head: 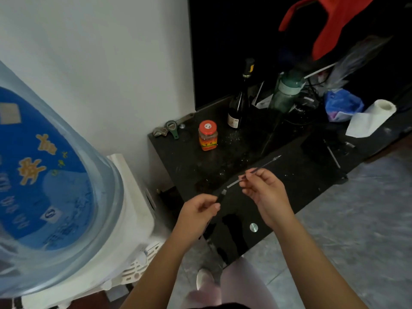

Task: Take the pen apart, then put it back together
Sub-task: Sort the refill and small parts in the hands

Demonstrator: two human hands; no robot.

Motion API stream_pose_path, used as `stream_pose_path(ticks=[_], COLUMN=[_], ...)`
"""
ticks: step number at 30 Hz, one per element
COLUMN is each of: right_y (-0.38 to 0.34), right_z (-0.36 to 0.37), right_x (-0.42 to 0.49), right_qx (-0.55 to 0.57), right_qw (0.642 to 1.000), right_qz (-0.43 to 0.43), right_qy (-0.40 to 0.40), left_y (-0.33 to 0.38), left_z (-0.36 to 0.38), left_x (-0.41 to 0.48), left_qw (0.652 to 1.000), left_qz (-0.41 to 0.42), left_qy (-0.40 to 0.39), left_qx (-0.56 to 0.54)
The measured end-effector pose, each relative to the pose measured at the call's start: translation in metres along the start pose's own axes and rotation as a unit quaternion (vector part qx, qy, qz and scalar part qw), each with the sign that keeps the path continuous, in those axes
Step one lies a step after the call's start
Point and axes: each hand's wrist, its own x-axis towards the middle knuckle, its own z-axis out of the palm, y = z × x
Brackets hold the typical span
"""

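Observation:
My left hand (198, 214) pinches the dark pen barrel (221, 195), which points up and to the right over the black table. My right hand (263, 192) pinches the thin ink refill (265, 165) between thumb and forefinger. The refill's tip points to the far right, and its pale rear end (233, 183) lies just outside the barrel's mouth, in line with it. Whether the two touch is too blurred to tell. On the table at the right lie another thin pen part (333, 156) and a small piece (350, 144).
A black glass table (245, 152) holds a red-lidded jar (207, 135), a dark wine bottle (239, 101), a green bottle (287, 90), a bottle opener (172, 128), a paper roll (376, 114) and a blue bag (343, 103). A water dispenser with a blue jug (51, 175) stands at left.

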Motion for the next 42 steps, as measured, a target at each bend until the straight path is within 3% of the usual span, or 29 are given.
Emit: stream_pose_path(ticks=[10,19,25,31,35,37,39,42], right_y=[-0.001,-0.009,-0.007,0.0,0.007,0.012,0.016,0.019], right_z=[0.001,0.01,0.014,0.02,0.015,0.006,-0.007,-0.028], right_x=[-0.002,0.0,0.0,0.0,-0.005,-0.009,-0.015,-0.028], right_qx=[-0.014,-0.196,-0.144,-0.146,-0.18,-0.303,-0.438,-0.545], right_qw=[1.0,0.976,0.986,0.985,0.982,0.952,0.895,0.822], right_qz=[-0.012,-0.037,-0.011,-0.006,-0.002,-0.036,-0.088,-0.161], right_qy=[-0.011,-0.09,-0.085,-0.095,-0.061,-0.028,0.006,0.04], left_y=[0.013,0.017,0.018,0.014,0.017,0.02,0.024,0.03], left_z=[-0.001,-0.002,-0.006,-0.008,-0.005,-0.002,0.002,0.012], left_x=[-0.005,-0.001,0.001,0.0,-0.001,-0.001,-0.001,-0.001], left_qw=[0.999,0.998,0.999,0.999,0.999,0.999,0.999,0.998], left_qz=[0.051,0.059,0.035,0.025,0.02,0.017,0.011,-0.004], left_qy=[-0.005,-0.013,-0.006,-0.015,0.001,0.006,0.003,-0.004], left_qx=[0.004,0.007,-0.032,-0.021,-0.035,-0.04,-0.045,-0.062])
